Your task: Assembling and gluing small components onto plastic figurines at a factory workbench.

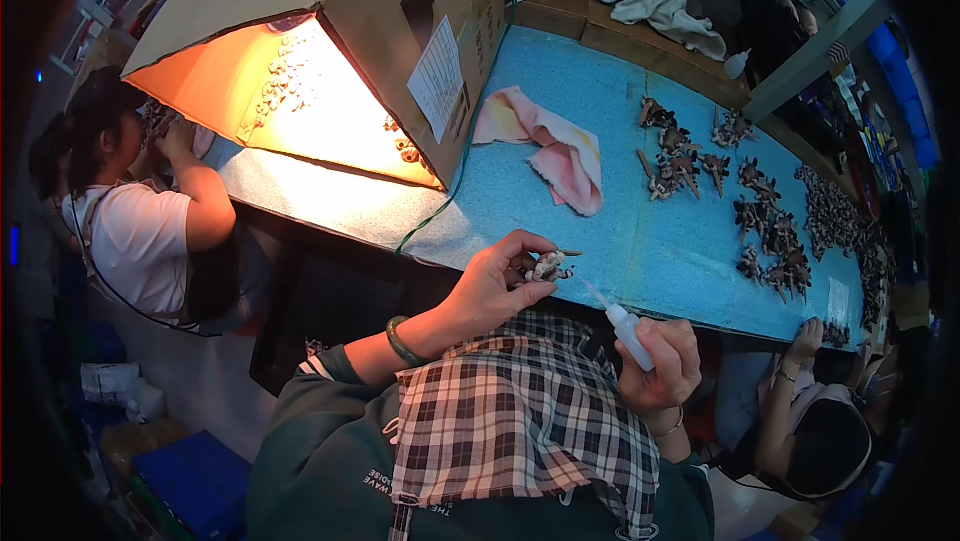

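My left hand pinches a small brown and cream figurine above the front edge of the blue table. A thin pointed piece sticks out from the figurine to the right. In my right hand is a small white squeeze bottle, tilted so that its narrow nozzle points up and left toward the figurine. The nozzle tip and the figurine are apart. Beyond my hands, a crumpled pink and yellow cloth lies on the blue tabletop.
A large cardboard box, lit inside, stands at the left with small parts in it. Groups of brown figurines and a dense pile of small parts lie at the right. One person sits at left, another at lower right.
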`<state>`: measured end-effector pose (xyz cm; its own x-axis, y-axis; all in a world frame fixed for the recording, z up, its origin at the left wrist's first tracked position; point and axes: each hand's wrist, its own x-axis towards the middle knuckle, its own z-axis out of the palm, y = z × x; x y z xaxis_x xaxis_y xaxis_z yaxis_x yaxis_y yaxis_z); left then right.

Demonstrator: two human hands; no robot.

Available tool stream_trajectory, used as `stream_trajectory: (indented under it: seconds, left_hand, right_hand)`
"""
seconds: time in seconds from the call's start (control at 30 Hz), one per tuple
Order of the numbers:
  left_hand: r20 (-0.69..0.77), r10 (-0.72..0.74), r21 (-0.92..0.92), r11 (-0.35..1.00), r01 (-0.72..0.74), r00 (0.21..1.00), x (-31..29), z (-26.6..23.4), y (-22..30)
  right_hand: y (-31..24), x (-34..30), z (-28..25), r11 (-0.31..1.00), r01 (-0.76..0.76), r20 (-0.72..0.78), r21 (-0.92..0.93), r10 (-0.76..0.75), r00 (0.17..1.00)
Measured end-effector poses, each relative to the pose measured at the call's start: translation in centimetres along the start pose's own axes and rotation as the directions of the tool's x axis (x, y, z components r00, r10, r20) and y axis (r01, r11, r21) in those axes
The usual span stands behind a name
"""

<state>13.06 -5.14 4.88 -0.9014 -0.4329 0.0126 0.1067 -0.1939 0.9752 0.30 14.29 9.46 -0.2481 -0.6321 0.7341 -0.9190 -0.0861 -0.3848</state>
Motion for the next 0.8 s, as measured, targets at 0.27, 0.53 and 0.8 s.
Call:
stream_trajectory:
  seconds: [0.27, 0.53, 0.8]
  left_hand:
    - [0.032, -0.104, -0.046, 0.993, 0.105, 0.994, -0.18, -0.21, 0.07]
    - [0.083, -0.063, -0.125, 0.989, 0.073, 0.995, -0.27, -0.57, -0.57]
    - [0.060, -0.079, -0.194, 0.977, 0.090, 0.995, -0.34, -0.20, -0.14]
  right_hand:
    - [-0.03, -0.28, -0.16, 1.000, -0.001, 0.002, 0.000, 0.001, 1.000]
    - [-0.17, -0.54, -0.11, 1.000, -0.015, 0.002, -0.007, 0.015, 1.000]
    - [-0.31, -0.62, -0.11, 1.000, -0.016, 0.003, -0.008, 0.016, 1.000]
